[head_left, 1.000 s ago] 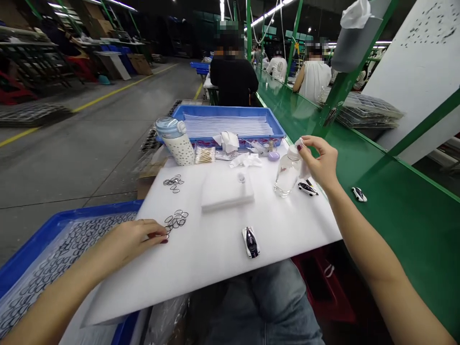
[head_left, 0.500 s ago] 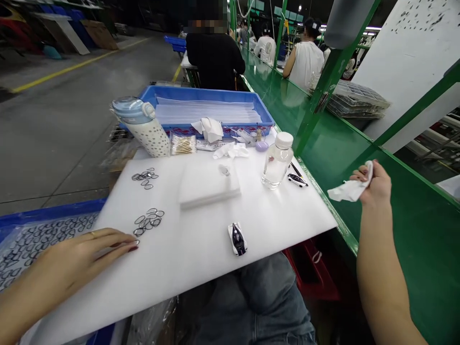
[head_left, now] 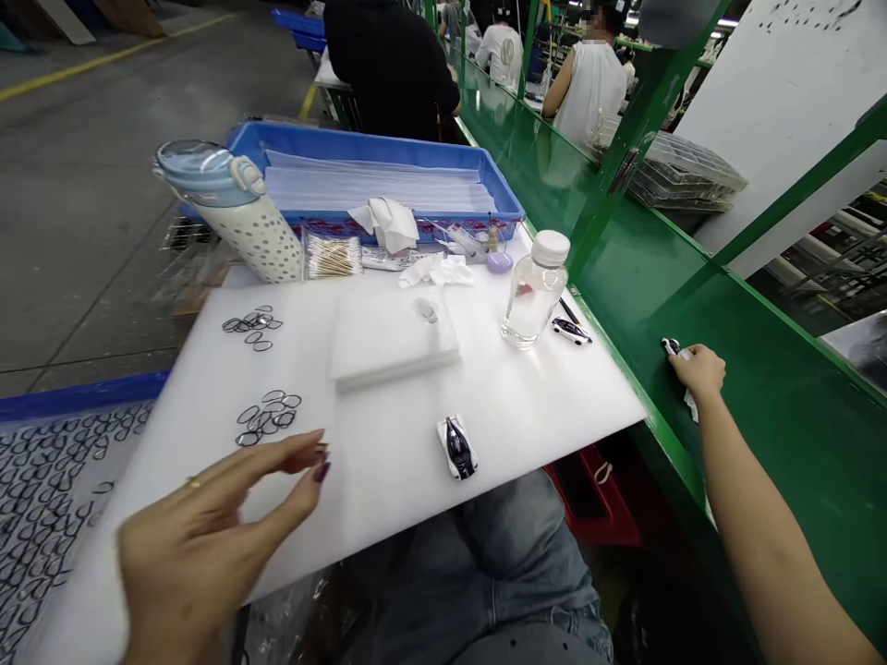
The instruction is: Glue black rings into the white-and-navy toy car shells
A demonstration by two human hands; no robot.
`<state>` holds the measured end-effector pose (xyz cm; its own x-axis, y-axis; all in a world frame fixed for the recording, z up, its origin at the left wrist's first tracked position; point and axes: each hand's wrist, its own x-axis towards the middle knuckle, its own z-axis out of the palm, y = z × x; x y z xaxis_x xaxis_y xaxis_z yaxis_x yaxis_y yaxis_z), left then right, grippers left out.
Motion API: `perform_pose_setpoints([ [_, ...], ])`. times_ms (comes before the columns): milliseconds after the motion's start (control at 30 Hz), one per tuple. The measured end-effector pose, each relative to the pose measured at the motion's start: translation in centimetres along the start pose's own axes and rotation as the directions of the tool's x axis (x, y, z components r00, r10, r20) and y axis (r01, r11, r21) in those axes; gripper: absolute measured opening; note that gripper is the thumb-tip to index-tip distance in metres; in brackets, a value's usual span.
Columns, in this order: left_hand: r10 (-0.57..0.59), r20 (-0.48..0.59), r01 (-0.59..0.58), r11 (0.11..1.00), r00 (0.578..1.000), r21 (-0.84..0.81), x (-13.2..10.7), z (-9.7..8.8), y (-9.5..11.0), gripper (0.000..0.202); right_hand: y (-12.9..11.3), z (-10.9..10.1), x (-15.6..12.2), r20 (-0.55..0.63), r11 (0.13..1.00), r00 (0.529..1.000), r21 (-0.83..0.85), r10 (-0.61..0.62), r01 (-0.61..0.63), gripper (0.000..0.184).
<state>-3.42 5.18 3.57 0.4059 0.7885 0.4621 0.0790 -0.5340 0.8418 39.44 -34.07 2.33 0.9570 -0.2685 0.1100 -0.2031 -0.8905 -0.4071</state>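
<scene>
My left hand [head_left: 214, 526] is over the near left of the white tabletop [head_left: 388, 499], thumb and fingertips pinched together; anything between them is too small to make out. Close by lies a loose pile of thin dark oval rings [head_left: 270, 416], with another ring pile [head_left: 253, 323] behind it. On the green belt, my right hand [head_left: 699, 371] has a white tissue [head_left: 691, 405] in its grasp. Its fingertips close on a small black-and-white toy car [head_left: 671, 346], partly covered by them. A similar toy car [head_left: 457, 448] rests at the front of the tabletop.
A clear bottle [head_left: 530, 300] with a white cap stands before another toy car [head_left: 572, 331]. White foam block [head_left: 394, 346], cotton swabs [head_left: 333, 259], dotted tumbler [head_left: 256, 231] and blue bin [head_left: 311, 134] are farther back. A bin of rings [head_left: 55, 499] is at left; co-workers sit ahead.
My left hand has moved right, away from the ring pile, still pinched. My right hand, which was raised with the tissue, has come down onto a toy car on the belt. The view has shifted.
</scene>
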Motion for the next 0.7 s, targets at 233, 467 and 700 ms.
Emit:
perform_pose_setpoints([
  [233,-0.327,0.221,0.386,0.629,0.919,-0.675,-4.5,5.7,2.2,0.016,-1.7,-1.7,-7.6,0.047,0.938,0.94,0.093,-0.339,0.333,0.026],
  [467,-0.308,0.568,0.643,0.274,0.763,-0.715,-5.4,8.0,2.9,0.019,-3.9,-0.4,-15.0,-0.072,0.653,0.709,0.332,-0.702,0.68,0.023],
  [700,-0.365,0.583,0.675,0.214,0.726,-0.706,-5.8,7.7,2.5,0.025,-10.6,-0.5,-26.6,-0.166,0.108,0.341,0.746,-0.925,0.657,0.005],
])
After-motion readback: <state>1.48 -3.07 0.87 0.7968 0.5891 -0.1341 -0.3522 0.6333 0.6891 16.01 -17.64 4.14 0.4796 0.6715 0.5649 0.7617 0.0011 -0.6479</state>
